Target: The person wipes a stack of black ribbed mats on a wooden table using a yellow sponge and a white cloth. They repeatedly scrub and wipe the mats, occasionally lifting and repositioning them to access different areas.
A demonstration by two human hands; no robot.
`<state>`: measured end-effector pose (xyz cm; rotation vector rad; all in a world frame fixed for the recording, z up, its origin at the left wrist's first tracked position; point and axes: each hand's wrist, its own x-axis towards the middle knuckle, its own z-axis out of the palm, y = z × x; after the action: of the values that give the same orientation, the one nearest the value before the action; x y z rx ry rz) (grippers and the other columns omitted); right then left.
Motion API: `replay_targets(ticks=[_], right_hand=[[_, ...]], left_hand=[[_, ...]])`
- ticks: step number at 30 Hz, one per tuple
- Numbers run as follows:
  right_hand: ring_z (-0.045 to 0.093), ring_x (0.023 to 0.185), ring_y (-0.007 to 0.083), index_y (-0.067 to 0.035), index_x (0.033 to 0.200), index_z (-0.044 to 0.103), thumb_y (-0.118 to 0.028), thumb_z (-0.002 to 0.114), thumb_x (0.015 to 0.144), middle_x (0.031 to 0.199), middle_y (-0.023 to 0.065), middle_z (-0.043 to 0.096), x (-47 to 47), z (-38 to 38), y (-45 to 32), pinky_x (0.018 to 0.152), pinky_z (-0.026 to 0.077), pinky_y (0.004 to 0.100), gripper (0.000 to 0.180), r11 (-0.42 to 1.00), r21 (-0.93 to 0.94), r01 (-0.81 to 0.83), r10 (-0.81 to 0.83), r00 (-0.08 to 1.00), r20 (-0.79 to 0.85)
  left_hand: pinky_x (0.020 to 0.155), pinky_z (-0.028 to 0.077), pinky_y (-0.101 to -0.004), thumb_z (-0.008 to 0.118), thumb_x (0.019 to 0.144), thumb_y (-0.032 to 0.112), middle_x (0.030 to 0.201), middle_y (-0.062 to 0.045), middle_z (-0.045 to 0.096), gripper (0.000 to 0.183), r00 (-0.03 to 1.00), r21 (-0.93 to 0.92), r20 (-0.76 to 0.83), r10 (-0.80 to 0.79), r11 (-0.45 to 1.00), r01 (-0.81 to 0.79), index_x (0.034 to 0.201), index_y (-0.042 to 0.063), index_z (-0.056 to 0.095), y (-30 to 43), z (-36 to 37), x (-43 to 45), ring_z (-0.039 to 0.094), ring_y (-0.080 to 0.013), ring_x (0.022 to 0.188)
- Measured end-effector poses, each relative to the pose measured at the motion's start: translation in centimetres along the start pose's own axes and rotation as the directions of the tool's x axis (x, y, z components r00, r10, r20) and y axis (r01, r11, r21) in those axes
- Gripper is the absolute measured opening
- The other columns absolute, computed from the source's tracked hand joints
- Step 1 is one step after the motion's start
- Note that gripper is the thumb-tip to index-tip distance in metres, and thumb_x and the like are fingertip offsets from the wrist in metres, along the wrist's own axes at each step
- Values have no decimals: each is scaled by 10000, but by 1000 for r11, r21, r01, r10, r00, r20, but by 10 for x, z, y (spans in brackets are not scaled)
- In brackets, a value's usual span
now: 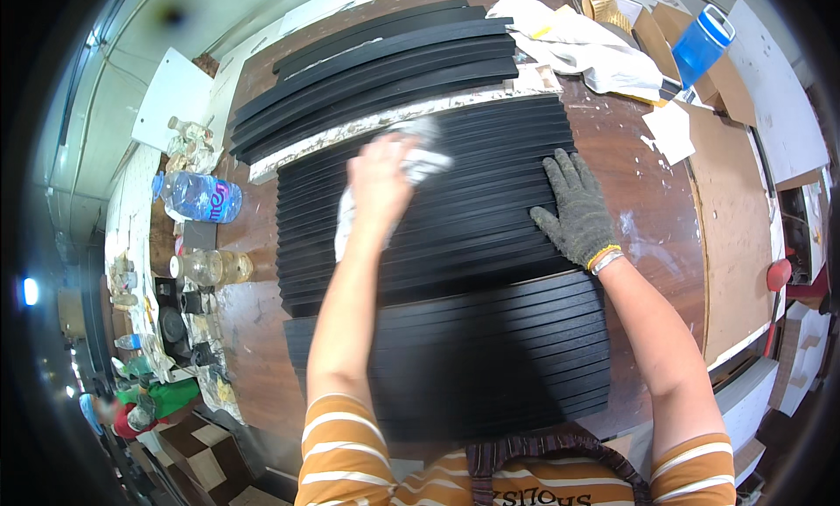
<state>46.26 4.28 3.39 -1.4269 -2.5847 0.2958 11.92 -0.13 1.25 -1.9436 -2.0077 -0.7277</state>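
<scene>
Rows of long black strips (485,224) lie side by side across a brown table, with a second set of flat black strips (564,348) nearer my body. My left hand (384,171), bare, presses a white cloth (426,161) onto the middle rows, left of centre; the hand and cloth are blurred. Wearing a grey knitted glove with a yellow edge, my right hand (577,207) rests with its fingers apart on the right ends of the strips. Beyond a whitish stained bar (315,142), more black strips (394,50) are stacked.
At the left edge stand a large clear plastic bottle (207,196) and a bottle of yellowish liquid (213,268). White cloth (584,47), a blue jug (702,47) and cardboard boxes are at the far right. Another person (141,407) is at the lower left, away from the table.
</scene>
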Motion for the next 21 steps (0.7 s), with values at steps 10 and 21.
replay_targets(ticks=[10,21], right_hand=[[266,1570,408,-64,1596,395,-345,701,935,1671,223,341,-4,10,15,1288,232,485,781,993,40,109,-106,991,-80],[211,1594,345,-53,1639,308,-274,557,1044,1706,192,276,11,44,57,1316,137,438,682,975,-148,167,-178,982,-59]], left_hand=[[1005,551,-413,794,755,35,1308,-165,704,562,956,-614,277,92,782,103,1307,57,689,52,-168,-100,710,-336,1137],[1025,508,-424,699,828,54,1199,-164,698,330,120,-85,-449,-886,176,981,1157,62,714,-207,-307,-422,663,-347,1127]])
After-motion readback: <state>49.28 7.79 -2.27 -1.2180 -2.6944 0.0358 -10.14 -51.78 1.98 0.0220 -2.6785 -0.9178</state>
